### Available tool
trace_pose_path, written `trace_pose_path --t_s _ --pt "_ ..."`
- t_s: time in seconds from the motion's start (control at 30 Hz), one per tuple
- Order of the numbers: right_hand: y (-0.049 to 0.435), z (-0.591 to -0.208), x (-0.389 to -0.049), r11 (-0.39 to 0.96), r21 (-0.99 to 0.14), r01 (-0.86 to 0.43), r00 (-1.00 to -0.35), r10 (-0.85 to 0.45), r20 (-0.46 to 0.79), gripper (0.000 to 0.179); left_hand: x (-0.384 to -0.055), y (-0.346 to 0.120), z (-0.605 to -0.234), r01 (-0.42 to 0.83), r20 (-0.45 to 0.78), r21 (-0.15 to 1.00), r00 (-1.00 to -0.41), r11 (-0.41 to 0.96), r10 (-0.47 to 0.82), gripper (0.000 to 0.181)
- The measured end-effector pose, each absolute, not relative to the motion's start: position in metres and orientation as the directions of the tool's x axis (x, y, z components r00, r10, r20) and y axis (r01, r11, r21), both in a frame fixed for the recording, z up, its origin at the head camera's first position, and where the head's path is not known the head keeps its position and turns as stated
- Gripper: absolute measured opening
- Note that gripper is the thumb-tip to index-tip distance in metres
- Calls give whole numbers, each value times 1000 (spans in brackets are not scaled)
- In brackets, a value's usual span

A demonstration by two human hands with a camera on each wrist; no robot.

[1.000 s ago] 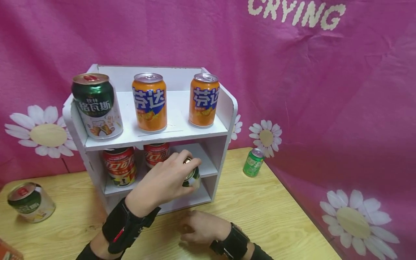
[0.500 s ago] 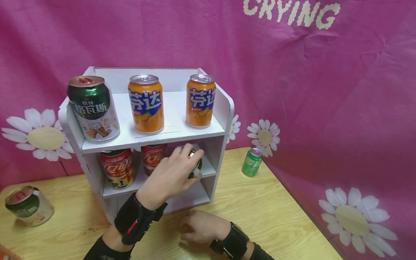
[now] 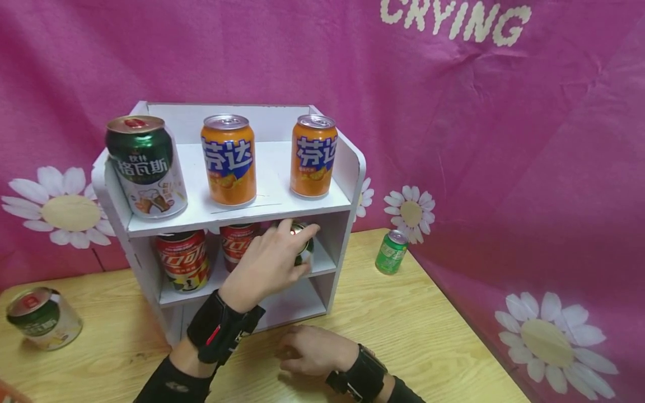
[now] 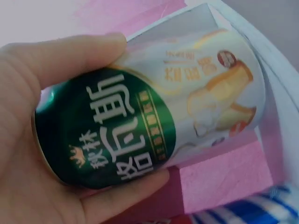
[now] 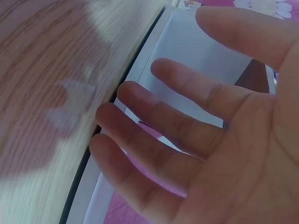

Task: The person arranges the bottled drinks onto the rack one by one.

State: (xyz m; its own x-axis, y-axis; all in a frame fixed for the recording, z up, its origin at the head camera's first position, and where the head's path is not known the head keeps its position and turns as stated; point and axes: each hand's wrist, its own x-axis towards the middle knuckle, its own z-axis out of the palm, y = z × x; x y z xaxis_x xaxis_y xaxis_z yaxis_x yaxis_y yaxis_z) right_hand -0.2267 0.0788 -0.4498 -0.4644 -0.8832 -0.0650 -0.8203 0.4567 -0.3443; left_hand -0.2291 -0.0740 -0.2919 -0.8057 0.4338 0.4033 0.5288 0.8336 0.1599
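My left hand (image 3: 267,263) grips a green-and-white drink can (image 4: 145,112) by its upper end, thumb on one side and a finger on the other. In the head view that can is partly hidden behind the fingers, at the right part of the middle shelf (image 3: 326,267) of a white rack (image 3: 353,190). Two red cans (image 3: 183,260) stand on the same shelf, to the left of the hand. My right hand (image 3: 318,351) is low over the wooden table in front of the rack; the right wrist view shows its fingers (image 5: 154,109) loosely bent, with nothing in them.
On the top shelf stand another green-and-white can (image 3: 146,168) and two orange cans (image 3: 229,162). A similar green-and-white can (image 3: 44,319) stands on the table (image 3: 403,324) at left, a small green can (image 3: 391,252) at right. Behind hangs a pink cloth (image 3: 453,123).
My left hand has moved up and slightly right, taking the can from below to the right part of the middle shelf. The right hand has stayed where it was.
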Motion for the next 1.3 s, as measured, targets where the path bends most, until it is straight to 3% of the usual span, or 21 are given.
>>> trace_pose_path --t_s 0.37,0.5,0.8,1.03,1.3 --pt "78 -449 -228 428 -354 -832 -441 -896 -46 23 -243 -71 -294 533 437 347 -820 771 370 65" --pt "79 -449 -227 442 -365 -820 -454 -889 -56 22 -248 -68 -296 543 420 366 -821 756 386 62" --pt "80 -453 -226 448 -348 -824 -463 -885 -46 21 -258 -60 -295 528 342 409 -845 745 411 59" --pt "79 -454 -228 446 -371 -814 -458 -887 -61 21 -263 -57 -298 500 284 506 -866 703 411 57" --pt "79 -455 -228 455 -388 -802 -462 -883 -82 21 -265 -57 -301 403 201 582 -913 706 356 67"
